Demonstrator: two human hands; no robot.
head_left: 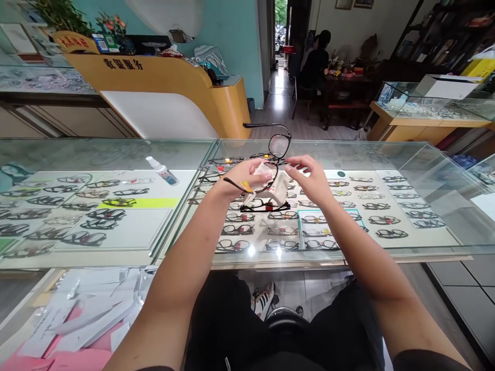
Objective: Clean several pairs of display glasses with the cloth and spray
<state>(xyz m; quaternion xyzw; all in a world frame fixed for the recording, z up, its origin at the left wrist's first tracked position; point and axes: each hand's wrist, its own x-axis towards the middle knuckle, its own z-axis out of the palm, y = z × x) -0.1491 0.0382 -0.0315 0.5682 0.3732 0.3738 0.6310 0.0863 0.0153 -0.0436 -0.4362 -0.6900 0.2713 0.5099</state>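
My left hand (247, 178) is closed on a pair of black-rimmed glasses (289, 138) and a pale cleaning cloth (281, 186). The thumb presses the cloth at the lower lens. These glasses are turned on end, one lens up and clear of the fingers, both temples pointing left. A yellow tag (246, 186) shows by the lower temple. Close to the bridge, on the right, is my right hand (309, 178), thumb and fingers curved and apart; whether the tips touch the frame is unclear. Both hands are above the glass display case (436, 206).
Rows of glasses lie inside the case, beneath the glass. A white spray bottle (163, 171) is at left. Papers and pink sheets (77, 319) fill a lower surface at bottom left. Beyond stands a yellow counter (162, 77); a person in black (315, 62) sits at a far table.
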